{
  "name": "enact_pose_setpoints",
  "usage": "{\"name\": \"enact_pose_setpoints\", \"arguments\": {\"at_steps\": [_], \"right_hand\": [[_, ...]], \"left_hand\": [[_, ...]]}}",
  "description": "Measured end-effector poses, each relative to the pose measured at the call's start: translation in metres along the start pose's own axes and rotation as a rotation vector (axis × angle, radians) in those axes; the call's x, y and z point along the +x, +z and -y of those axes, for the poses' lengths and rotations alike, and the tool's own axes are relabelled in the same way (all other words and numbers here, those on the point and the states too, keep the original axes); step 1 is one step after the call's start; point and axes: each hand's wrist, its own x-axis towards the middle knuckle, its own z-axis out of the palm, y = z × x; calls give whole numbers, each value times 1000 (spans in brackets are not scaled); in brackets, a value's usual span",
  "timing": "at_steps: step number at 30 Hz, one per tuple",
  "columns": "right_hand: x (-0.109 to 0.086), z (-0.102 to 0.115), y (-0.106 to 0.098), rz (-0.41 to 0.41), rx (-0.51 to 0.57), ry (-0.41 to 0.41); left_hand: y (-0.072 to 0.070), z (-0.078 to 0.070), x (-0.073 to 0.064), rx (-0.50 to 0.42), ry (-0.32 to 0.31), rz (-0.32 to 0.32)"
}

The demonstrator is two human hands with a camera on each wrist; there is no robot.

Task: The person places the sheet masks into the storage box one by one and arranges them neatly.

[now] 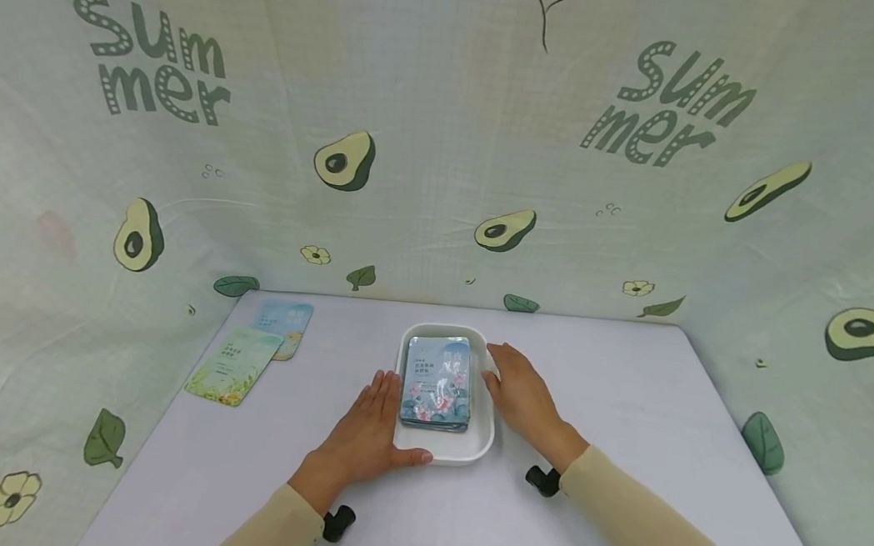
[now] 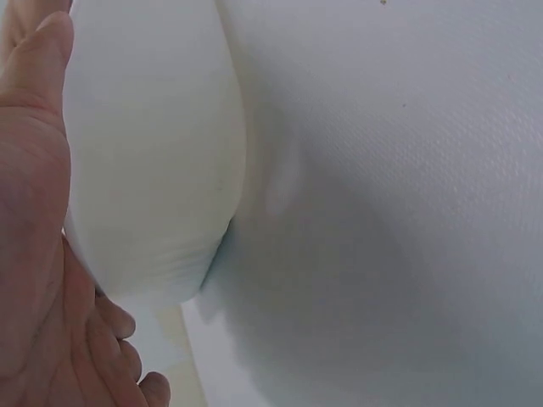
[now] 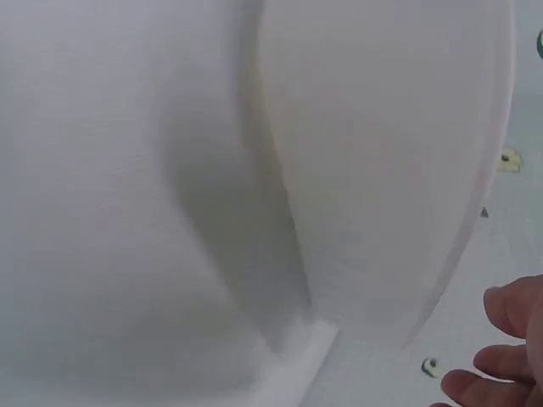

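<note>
A white plastic tray (image 1: 483, 409) sits on the table with a stack of flat, glossy blue packets (image 1: 438, 383) printed with pink flowers in it. My left hand (image 1: 362, 431) lies along the tray's left side, fingers straight, its thumb by the near-left corner. In the left wrist view, that hand (image 2: 42, 263) is against the tray's outer wall (image 2: 153, 153). At the tray's right side is my right hand (image 1: 526, 394), fingers near the rim and thumb apart from them. The right wrist view shows its fingertips (image 3: 475, 388) beside the tray wall (image 3: 382, 170), apparently without gripping it.
To the left on the white table (image 1: 604, 367) lie a green packet (image 1: 234, 367) and a blue packet (image 1: 284, 322), the green one overlapping the blue. Behind the table hangs an avocado-print cloth (image 1: 433, 97). Small black devices (image 1: 339, 523) are worn at both wrists.
</note>
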Motion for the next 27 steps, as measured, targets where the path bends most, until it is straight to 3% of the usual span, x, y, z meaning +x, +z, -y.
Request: {"name": "enact_pose_setpoints", "arguments": {"at_steps": [4,9,22,27], "right_hand": [[-17,-4,7,12,-140,-77],[-37,-1,15,41,-208,-80],[-64,12,16,208,-192,-64],[-66,17,19,225,-159,-70]], "left_hand": [[-1,0,-1,18,-3,-5],[0,0,-2,47,-2,-21],[3,-3,0,76,11,-59],[-8,14,-7,30,-14,-75]]}}
